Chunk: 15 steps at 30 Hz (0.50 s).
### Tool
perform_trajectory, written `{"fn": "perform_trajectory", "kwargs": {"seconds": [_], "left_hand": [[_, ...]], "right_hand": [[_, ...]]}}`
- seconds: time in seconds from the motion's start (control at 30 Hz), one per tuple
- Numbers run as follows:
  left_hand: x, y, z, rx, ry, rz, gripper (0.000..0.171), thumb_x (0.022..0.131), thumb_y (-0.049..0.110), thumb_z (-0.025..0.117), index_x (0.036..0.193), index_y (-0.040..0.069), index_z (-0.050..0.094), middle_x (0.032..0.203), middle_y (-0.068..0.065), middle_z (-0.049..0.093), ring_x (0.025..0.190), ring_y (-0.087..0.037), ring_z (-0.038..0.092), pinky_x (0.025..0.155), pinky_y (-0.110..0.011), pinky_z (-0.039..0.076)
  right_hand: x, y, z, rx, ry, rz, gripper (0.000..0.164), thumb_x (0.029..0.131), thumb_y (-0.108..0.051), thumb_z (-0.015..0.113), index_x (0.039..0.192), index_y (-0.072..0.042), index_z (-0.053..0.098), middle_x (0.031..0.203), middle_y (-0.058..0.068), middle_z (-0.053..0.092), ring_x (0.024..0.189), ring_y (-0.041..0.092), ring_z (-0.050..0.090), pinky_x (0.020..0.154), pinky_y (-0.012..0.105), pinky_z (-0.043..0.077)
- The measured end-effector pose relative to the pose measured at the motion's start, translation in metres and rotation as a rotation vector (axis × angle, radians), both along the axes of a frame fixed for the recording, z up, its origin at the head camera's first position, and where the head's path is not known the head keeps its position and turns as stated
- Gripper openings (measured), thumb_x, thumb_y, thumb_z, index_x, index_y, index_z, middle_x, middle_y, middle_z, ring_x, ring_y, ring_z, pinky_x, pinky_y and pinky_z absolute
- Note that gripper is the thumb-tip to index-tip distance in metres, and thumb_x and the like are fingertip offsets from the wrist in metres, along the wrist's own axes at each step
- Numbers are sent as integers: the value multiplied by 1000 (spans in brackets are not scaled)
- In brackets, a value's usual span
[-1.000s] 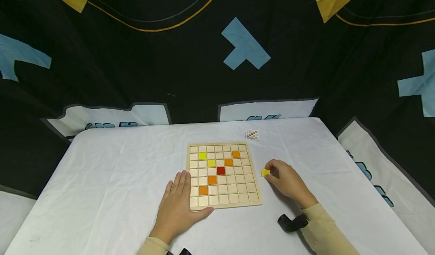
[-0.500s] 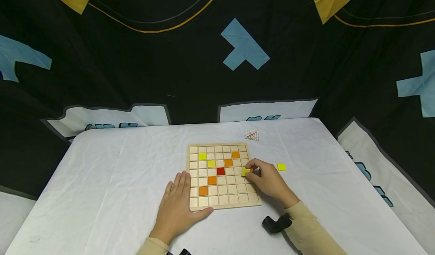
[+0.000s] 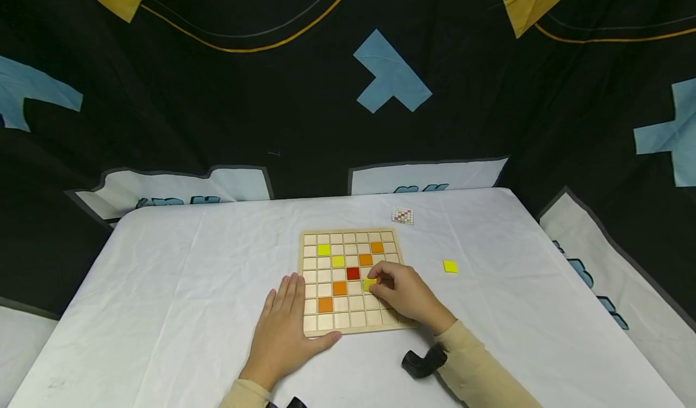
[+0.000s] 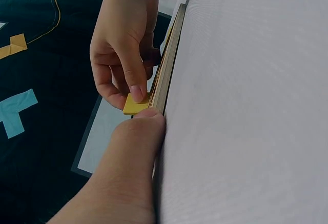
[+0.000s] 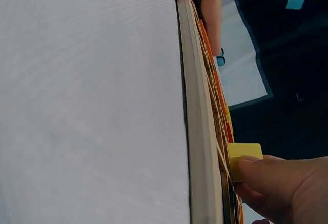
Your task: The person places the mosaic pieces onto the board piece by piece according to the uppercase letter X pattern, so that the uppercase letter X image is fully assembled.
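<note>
A wooden grid board (image 3: pixel 359 332) lies on the white-covered table. Along its left edge rests my left hand (image 3: pixel 283 329), fingers straight, thumb on the near edge. My right hand (image 3: pixel 410 293) pinches a yellow square tile (image 3: pixel 368 284) between thumb and fingers, over the board to the right of and below the red tile (image 3: pixel 353 273). From the right wrist view, the pinched yellow tile (image 5: pixel 246 151) stands on edge close against the board's top. Also set in the grid are two other yellow tiles (image 3: pixel 338 262) and several orange tiles (image 3: pixel 339 288), forming diagonals.
One loose yellow tile (image 3: pixel 450 266) lies on the table to the board's right. Beyond the board's far right corner is a small printed pattern card (image 3: pixel 403 216). A black curtain (image 3: pixel 304 106) hangs behind the table.
My right hand has carried the yellow tile leftward from the table onto the board's grid area, uncovering the loose yellow tile at right. My left hand has stayed put.
</note>
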<state>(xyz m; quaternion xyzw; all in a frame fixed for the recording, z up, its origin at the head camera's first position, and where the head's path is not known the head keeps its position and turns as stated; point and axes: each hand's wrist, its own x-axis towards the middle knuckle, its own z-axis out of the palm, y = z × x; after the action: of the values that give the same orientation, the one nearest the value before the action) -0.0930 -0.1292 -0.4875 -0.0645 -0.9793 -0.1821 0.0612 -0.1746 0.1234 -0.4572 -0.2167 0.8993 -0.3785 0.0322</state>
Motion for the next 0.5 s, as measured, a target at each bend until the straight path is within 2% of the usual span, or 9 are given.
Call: {"fn": "perform_trajectory", "kwargs": {"seconds": [0.23,0.4,0.5], "left_hand": [[0,0,1,-3,-2,1,128,71,90,52,155,-2,25,164,-17,25,153,-32,21,124,-51,17],[-1,0,0,3,-6,2,128,71,90,53,156,-2,24,164,-16,23,154,-32,20,125,-51,15],[0,0,0,3,-3,0,128,71,90,53,156,-2,24,164,-16,23,154,-32,20,125,-50,15]], "right_hand": [[1,2,0,46,33,-16,10,88,-19,76,97,-22,73,99,-12,68,79,6,55,72,21,49],[3,3,0,66,31,-24,11,88,-21,76,100,-21,75,99,-14,65,76,7,51,68,21,46],[4,4,1,76,32,-16,13,88,-21,76,101,-19,77,98,-14,64,79,6,53,71,22,48]]}}
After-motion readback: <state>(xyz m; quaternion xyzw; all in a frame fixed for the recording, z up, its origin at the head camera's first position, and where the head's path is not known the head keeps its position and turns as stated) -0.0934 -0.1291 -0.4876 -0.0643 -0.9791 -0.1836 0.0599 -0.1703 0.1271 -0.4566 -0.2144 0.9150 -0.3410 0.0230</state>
